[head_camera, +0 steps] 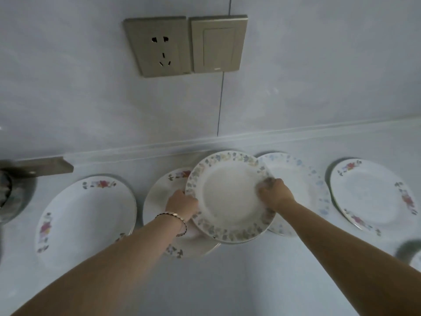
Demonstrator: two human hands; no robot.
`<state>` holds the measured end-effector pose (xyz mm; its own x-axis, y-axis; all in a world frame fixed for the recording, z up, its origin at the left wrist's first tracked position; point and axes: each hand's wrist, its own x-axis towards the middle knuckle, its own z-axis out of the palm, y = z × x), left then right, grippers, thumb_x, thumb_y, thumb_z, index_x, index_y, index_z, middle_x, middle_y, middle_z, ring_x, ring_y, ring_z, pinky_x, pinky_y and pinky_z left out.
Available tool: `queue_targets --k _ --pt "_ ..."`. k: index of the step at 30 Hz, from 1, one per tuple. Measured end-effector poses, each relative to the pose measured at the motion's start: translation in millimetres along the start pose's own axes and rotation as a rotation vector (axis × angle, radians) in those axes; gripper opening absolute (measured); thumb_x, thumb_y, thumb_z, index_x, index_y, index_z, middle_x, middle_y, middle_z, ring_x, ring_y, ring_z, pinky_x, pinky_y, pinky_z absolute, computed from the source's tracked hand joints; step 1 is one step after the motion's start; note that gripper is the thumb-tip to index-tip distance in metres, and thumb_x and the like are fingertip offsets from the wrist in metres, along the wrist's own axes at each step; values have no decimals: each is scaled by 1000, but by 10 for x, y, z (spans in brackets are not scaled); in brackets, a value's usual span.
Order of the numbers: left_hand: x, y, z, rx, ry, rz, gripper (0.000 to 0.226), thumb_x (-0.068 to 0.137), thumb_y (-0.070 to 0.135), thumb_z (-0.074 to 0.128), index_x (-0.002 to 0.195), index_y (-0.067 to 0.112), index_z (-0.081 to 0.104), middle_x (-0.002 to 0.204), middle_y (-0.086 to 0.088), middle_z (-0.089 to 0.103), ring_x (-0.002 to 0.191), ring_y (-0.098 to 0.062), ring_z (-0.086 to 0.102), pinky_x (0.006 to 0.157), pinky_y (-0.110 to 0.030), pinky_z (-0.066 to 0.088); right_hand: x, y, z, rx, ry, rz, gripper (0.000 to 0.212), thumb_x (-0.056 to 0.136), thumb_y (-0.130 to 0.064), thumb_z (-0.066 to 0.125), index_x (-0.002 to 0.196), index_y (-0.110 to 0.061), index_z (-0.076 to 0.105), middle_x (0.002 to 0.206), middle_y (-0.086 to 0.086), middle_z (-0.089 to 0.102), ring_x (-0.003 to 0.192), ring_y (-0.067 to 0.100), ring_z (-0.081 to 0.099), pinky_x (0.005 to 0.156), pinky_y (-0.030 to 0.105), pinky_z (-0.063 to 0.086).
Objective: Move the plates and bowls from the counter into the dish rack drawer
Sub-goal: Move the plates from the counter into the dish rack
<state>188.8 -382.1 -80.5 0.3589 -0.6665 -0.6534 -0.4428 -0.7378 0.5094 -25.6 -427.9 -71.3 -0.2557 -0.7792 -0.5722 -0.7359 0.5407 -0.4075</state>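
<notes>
**Grip on leaf-bordered plate (227,197) from both sides**

Held at the left rim by the left hand (182,205), fingers curled round the edge; beaded bracelet (175,218) on that wrist. Held at the right rim by the right hand (275,192), fingers bent over the leaf border. Apparently raised off the worktop (227,281) and tilted a little, overlapping two neighbours: over the red-flowered plate (159,192) on the left side, over the pale blue-flowered plate (303,185) on the right side. Contact with either not discernible.

Further out on the white worktop, lying flat and apart from the middle group: far-left plate (86,220) and far-right plate (373,195), both with red flowers on the rim. At the left edge, a dark round fitting (13,192), blurred, not identifiable. At the lower right corner, a cut-off dish rim (412,254).

Behind, on the pale wall (68,99) above the row: a metal-toned socket (159,46), with a switch (218,43) of like finish just beside it on the right.
</notes>
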Motion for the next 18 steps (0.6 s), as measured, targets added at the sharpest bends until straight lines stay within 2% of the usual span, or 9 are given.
queue_targets --k 2,4,7,8,9,10,12,16,18 --pt "39 -42 26 -10 6 6 21 83 9 48 91 -8 56 93 -26 62 79 -32 58 72 -37 47 35 32 36 36 33 -10 46 91 -26 47 127 2 45 120 21 60 109 37 59 88 36 47" --pt "16 -86 18 -23 -6 1 27 83 11 51 96 -9 62 100 -25 68 90 -34 65 78 -38 51 -2 73 31 38 49 -53 40 87 -23 49 118 2 55 102 16 65 89 33 63 74 30 47" --pt "-135 -161 -4 -69 -23 13 23 82 11 54 90 -6 67 92 -19 72 87 -32 67 81 -35 55 -185 176 -10 35 61 -104 34 87 -20 51 114 0 59 88 11 62 65 22 54 55 20 43" --pt "-233 -193 -14 -76 -27 25 19 81 10 55 83 -4 68 82 -15 72 79 -29 67 75 -31 55 -280 232 -30 45 57 -111 34 88 -19 52 114 0 59 89 12 62 62 21 53 49 19 43" --pt "-347 -239 -18 -82 -25 47 17 81 9 55 70 1 66 67 -8 69 66 -25 64 63 -23 52 -401 301 -57 69 52 -116 34 88 -19 53 115 0 59 90 13 63 64 23 56 51 20 46" --pt "-470 -285 -19 -91 -23 61 24 81 8 56 57 6 59 50 1 63 53 -17 58 49 -16 46 -519 380 -78 95 49 -119 34 88 -18 54 115 1 59 93 16 65 72 28 61 60 23 50" --pt "-739 -398 -12 -106 -20 95 34 81 7 59 48 13 52 34 8 53 38 -8 51 36 -13 37 -777 556 -130 116 69 -125 32 87 -18 56 112 1 60 104 21 67 94 35 65 78 31 51" --pt "-1385 -670 81 -274 -67 53 8 83 3 57 77 6 60 65 -5 61 57 -16 60 35 -19 46 -1351 945 -247 89 65 -157 28 85 -20 57 103 2 62 109 24 67 105 37 62 88 34 48" --pt "-1730 -869 173 -370 -94 43 11 83 -1 53 82 8 60 72 -7 62 64 -19 61 39 -23 50 -1640 1176 -284 87 54 -180 30 85 -21 58 102 2 62 105 23 67 104 36 62 86 32 47"
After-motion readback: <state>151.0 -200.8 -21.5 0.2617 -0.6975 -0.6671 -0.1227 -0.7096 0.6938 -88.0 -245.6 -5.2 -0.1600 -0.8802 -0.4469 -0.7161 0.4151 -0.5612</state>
